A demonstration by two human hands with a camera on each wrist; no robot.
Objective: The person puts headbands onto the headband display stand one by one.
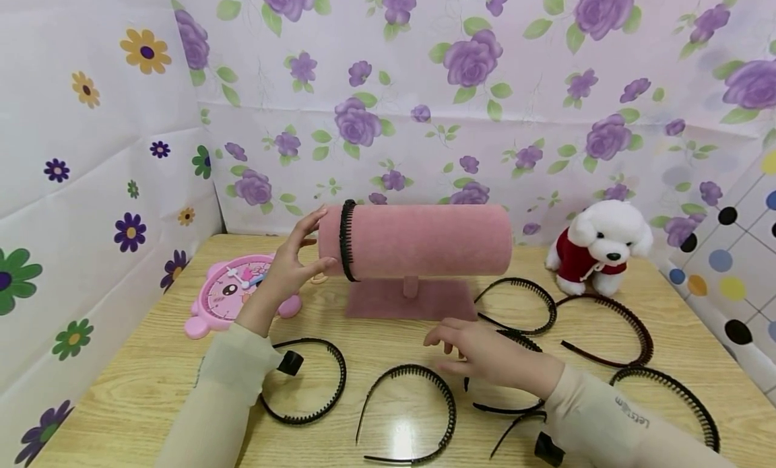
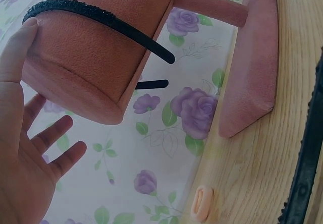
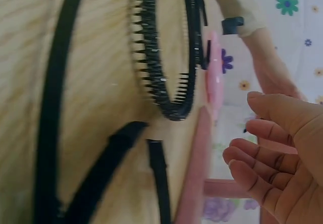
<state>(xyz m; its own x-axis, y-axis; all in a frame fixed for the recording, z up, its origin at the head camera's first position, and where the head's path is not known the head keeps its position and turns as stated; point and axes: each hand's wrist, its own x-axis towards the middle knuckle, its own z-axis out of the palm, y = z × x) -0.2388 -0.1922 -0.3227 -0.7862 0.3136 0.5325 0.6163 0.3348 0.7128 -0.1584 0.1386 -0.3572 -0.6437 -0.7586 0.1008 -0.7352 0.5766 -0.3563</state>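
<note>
A black headband (image 1: pixel 345 246) is looped round a pink padded roll (image 1: pixel 430 239), near its left end. The band stands upright, arch on top, both tips pointing down below the roll. The roll's long axis runs left to right, along the back edge of the wooden bench (image 1: pixel 151 380), where its pink base (image 1: pixel 418 299) stands about midway.

The left hand (image 1: pixel 294 259) is spread wide at the roll's left end, grasping nothing; its thumb tip is at or just beside the band, and whether it touches is unclear. The right hand (image 1: pixel 485 353) hovers in front of the base, fingers loosely bent and holding nothing.

More black headbands (image 1: pixel 451 407) lie toward the bench's front and right edges. A pink toy clock (image 1: pixel 227 303) lies near the back left corner, and a white toy dog (image 1: pixel 612 232) in red sits near the back right corner.
</note>
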